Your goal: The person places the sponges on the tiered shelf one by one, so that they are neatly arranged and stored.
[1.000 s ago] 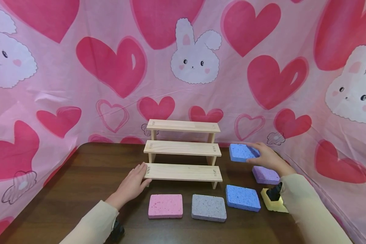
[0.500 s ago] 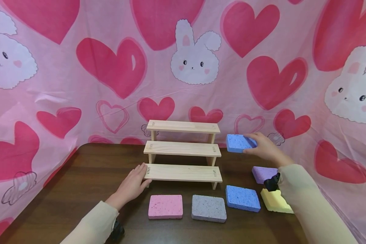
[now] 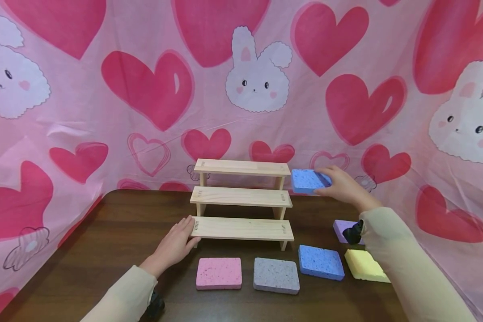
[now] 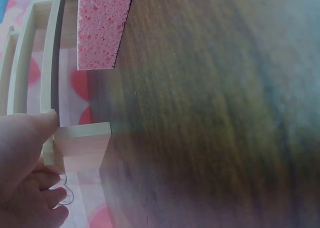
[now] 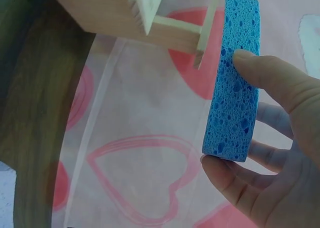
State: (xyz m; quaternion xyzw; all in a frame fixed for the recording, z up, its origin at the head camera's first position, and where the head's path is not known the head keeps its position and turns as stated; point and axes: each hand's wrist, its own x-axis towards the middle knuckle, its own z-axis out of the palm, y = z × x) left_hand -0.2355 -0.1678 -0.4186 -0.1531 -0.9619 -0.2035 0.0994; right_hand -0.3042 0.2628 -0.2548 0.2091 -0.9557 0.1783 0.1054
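A blue sponge (image 3: 309,180) is held up off the table by my right hand (image 3: 340,185), beside the right end of the top step. In the right wrist view, the thumb lies on one long edge of that sponge (image 5: 234,83) and the fingers are behind and under it. A three-step wooden display stand (image 3: 241,228) stands on the table. My left hand (image 3: 175,243) grips the left end of its lowest step. The left wrist view has the thumb (image 4: 46,122) on the step's front edge and the fingers curled at its end.
Along the front of the brown table (image 3: 137,232) lie a pink sponge (image 3: 219,273), a grey sponge (image 3: 276,274) and another blue sponge (image 3: 321,261). A yellow sponge (image 3: 364,264) and a purple sponge (image 3: 342,229) lie under the right forearm. A pink heart-patterned cloth (image 3: 157,89) hangs behind.
My right hand has lifted the blue sponge and carried it left, up to the top step's right end. My left hand has stayed on the lowest step.
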